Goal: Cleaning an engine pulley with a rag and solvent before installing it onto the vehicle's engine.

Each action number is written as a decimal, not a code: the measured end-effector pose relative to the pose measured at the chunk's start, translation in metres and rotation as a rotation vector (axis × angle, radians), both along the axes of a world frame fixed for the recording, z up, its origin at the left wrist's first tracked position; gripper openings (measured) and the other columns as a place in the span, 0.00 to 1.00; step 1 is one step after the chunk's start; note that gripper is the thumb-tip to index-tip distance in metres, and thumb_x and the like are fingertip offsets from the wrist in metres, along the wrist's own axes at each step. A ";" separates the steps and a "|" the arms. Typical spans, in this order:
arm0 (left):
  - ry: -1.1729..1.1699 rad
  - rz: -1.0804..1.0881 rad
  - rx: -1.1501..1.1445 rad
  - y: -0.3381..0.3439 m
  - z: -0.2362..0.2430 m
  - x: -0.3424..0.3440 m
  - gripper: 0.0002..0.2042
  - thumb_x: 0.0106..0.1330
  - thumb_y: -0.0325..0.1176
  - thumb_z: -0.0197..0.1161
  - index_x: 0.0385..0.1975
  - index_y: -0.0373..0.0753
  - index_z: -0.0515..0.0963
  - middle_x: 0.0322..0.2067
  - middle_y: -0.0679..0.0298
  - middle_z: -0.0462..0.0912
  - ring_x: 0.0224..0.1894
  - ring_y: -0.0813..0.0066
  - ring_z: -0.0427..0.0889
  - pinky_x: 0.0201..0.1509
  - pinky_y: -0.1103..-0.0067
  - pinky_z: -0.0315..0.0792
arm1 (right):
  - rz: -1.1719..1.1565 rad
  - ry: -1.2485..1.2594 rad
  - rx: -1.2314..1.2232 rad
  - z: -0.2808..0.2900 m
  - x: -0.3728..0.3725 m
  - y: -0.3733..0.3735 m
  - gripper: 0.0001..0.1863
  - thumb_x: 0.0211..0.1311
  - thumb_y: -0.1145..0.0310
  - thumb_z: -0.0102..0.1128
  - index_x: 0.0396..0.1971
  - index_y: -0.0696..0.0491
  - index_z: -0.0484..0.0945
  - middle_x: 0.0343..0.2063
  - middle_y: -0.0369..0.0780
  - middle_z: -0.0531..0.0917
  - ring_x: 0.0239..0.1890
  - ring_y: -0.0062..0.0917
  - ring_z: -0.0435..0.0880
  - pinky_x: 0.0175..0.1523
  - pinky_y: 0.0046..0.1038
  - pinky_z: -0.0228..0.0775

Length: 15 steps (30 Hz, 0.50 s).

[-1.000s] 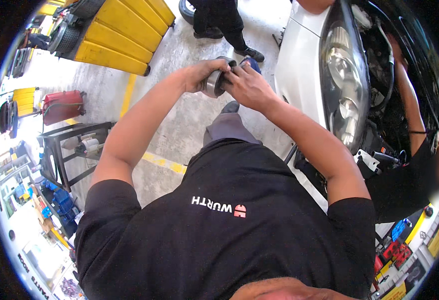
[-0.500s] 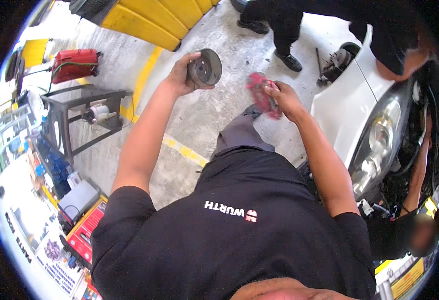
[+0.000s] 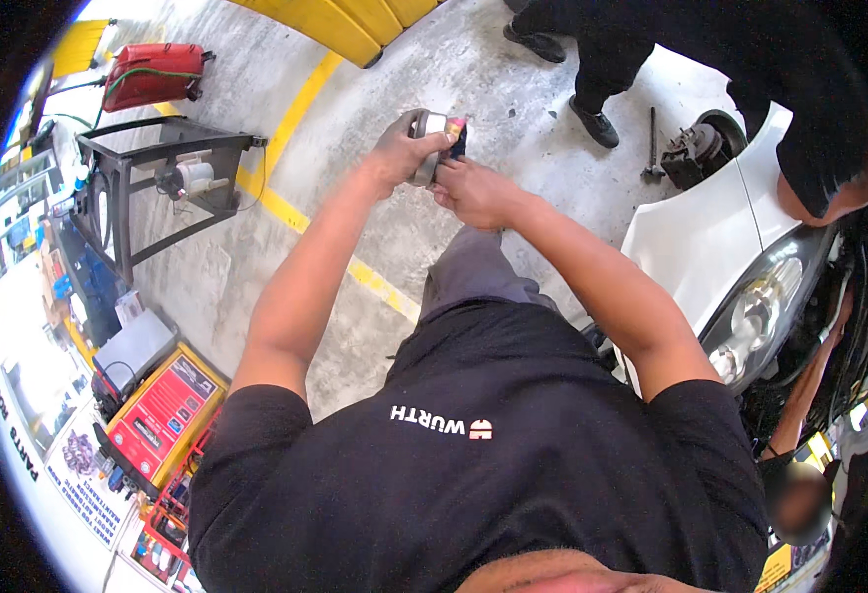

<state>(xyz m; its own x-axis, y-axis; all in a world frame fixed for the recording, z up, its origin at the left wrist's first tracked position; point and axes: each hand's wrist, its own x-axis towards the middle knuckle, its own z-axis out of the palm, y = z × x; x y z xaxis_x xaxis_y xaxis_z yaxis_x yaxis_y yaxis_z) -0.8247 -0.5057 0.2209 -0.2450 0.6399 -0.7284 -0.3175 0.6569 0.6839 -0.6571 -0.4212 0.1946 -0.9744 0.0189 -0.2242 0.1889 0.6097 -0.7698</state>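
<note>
My left hand (image 3: 394,156) is closed round a grey, cup-shaped metal part (image 3: 424,148), held out over the floor and turned on its side. A round base with small holes inside showed in the earlier head view. My right hand (image 3: 473,193) is at the part's right side, fingers bent in towards its open end. A crumpled red cloth (image 3: 458,125), with a dark patch beside it, shows at that end, just above my right fingers. Most of the cloth is hidden by the part and my hand.
At the right stands a white car (image 3: 691,237) with a bared wheel hub (image 3: 696,153). Another person in dark clothes (image 3: 617,59) stands beside it; a second leans at the engine bay. A black metal stand (image 3: 123,198), a red case (image 3: 157,74) and a yellow cabinet (image 3: 345,25) are leftward.
My right hand has swung left and up with the red cloth to meet the metal part. My left hand has moved slightly right and turned the part's open end rightward.
</note>
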 end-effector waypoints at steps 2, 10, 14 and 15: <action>0.176 0.102 0.232 -0.007 -0.001 0.000 0.25 0.57 0.38 0.71 0.52 0.36 0.73 0.40 0.62 0.81 0.39 0.74 0.81 0.42 0.75 0.77 | -0.010 -0.003 -0.087 0.002 -0.007 0.002 0.11 0.69 0.63 0.51 0.41 0.55 0.74 0.43 0.44 0.81 0.47 0.39 0.82 0.52 0.43 0.73; 0.825 -0.251 0.521 -0.073 0.019 -0.039 0.41 0.45 0.36 0.74 0.64 0.39 0.65 0.49 0.55 0.70 0.52 0.59 0.75 0.56 0.69 0.73 | -0.695 -0.181 -1.953 0.033 -0.020 -0.010 0.22 0.76 0.59 0.42 0.59 0.57 0.71 0.54 0.42 0.79 0.56 0.31 0.78 0.67 0.37 0.66; 0.496 0.091 0.439 -0.122 0.022 -0.068 0.39 0.48 0.34 0.74 0.64 0.38 0.65 0.50 0.57 0.74 0.51 0.65 0.76 0.52 0.73 0.75 | -0.856 0.031 -1.276 0.029 0.015 0.014 0.22 0.75 0.60 0.44 0.59 0.59 0.72 0.55 0.44 0.80 0.57 0.31 0.78 0.66 0.35 0.66; 0.605 0.168 0.332 -0.132 0.019 -0.078 0.38 0.50 0.35 0.73 0.63 0.37 0.65 0.51 0.56 0.76 0.50 0.68 0.77 0.52 0.73 0.74 | -0.832 0.068 -1.286 0.025 0.027 0.021 0.22 0.75 0.61 0.46 0.60 0.59 0.71 0.55 0.44 0.79 0.58 0.31 0.77 0.67 0.33 0.65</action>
<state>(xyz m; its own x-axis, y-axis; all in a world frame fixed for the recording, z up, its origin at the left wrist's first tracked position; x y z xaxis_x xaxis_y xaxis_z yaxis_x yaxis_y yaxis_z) -0.9025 -0.6381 0.2400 -0.6600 0.7224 -0.2064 0.1024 0.3587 0.9278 -0.6298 -0.4003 0.2195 -0.7948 0.3813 -0.4722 0.0727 -0.7126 -0.6978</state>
